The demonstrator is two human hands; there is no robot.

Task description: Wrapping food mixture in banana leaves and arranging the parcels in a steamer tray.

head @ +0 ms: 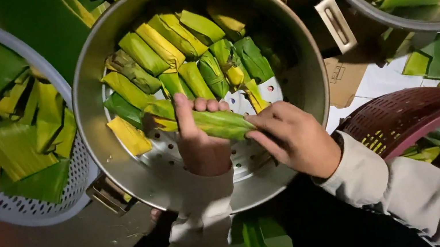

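Over the pot (86, 74), both hands grip one leaf parcel (214, 123): left hand (198, 138) mid-length, right hand (292, 137) pinching the rim-side end, long axis crosswise.

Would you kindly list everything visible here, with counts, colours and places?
steamer pot: one, silver metal, centre, with a perforated tray
leaf parcels in pot: over a dozen, green and yellow, packed along the far side
held parcel: one, green-yellow, over the pot tray, gripped by both hands
white basket: one, left, holding folded banana leaves
metal bowl: one, top right, holding pale mash
red basket: one, maroon, right
left hand: over the parcel's middle
right hand: at the parcel's near end
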